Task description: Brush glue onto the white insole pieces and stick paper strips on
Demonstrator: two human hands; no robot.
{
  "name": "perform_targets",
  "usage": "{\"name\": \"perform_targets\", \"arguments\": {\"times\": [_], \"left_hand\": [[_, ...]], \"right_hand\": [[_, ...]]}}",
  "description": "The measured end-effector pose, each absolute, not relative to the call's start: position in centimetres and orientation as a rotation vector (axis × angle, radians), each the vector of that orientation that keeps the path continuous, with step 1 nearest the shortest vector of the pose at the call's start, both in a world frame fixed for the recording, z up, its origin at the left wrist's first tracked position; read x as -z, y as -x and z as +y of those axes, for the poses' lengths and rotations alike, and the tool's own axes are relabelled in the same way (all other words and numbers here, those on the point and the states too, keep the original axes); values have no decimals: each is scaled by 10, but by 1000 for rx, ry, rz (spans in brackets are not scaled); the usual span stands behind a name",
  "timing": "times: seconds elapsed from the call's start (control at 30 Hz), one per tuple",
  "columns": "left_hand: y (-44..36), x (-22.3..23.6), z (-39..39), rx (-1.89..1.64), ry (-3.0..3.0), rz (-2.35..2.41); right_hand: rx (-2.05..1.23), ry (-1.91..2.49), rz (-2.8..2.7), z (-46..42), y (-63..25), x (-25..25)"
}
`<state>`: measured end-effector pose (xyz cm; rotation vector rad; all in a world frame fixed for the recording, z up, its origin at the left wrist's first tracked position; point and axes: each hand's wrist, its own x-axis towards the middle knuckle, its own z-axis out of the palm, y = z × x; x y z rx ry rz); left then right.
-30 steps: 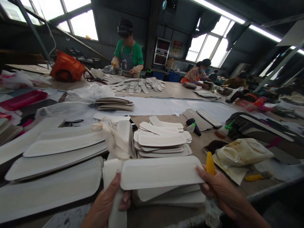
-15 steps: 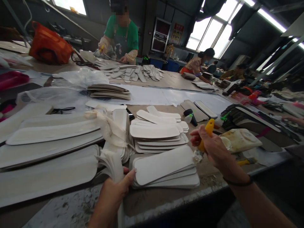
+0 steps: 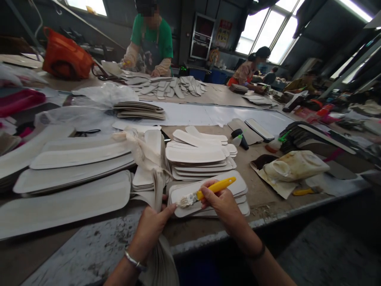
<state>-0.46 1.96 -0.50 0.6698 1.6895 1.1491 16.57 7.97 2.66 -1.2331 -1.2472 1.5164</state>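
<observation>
My right hand (image 3: 218, 200) is closed around a yellow-handled paintbrush (image 3: 217, 188). Its bristles, caked with whitish paste, lie at the left part of the top white panel (image 3: 238, 180) in a fanned stack. Beside that stack's left end is my left hand (image 3: 154, 220), its fingers closed around a bundle of thin off-white strips (image 3: 158, 186). The strips stick up above the hand and hang below it over the table edge. My left thumb touches the panel's end near the bristles; the other left fingers are mostly hidden.
Long white panels (image 3: 68, 196) lie stacked at left, and more panels (image 3: 195, 155) behind the front stack. At right are a stained plastic container (image 3: 300, 165) and a second yellow brush (image 3: 305, 191). A person in green (image 3: 153, 43) works across the table.
My right hand has moved left with the paintbrush, from beside the stack to over its top panel. The brush has tipped from upright to nearly flat. My left hand still holds the strips.
</observation>
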Motion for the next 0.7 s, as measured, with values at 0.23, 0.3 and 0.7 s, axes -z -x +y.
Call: {"name": "perform_targets", "arguments": {"times": [0.23, 0.3, 0.7], "left_hand": [[2, 7, 19, -1183, -668, 1728], [1, 9, 19, -1183, -661, 1752], [-3, 14, 16, -1064, -667, 1880]], "right_hand": [[-1050, 1431, -1530, 83, -198, -30], [-869, 1479, -1610, 84, -211, -33], [-197, 1584, -1809, 94, -263, -48]]}}
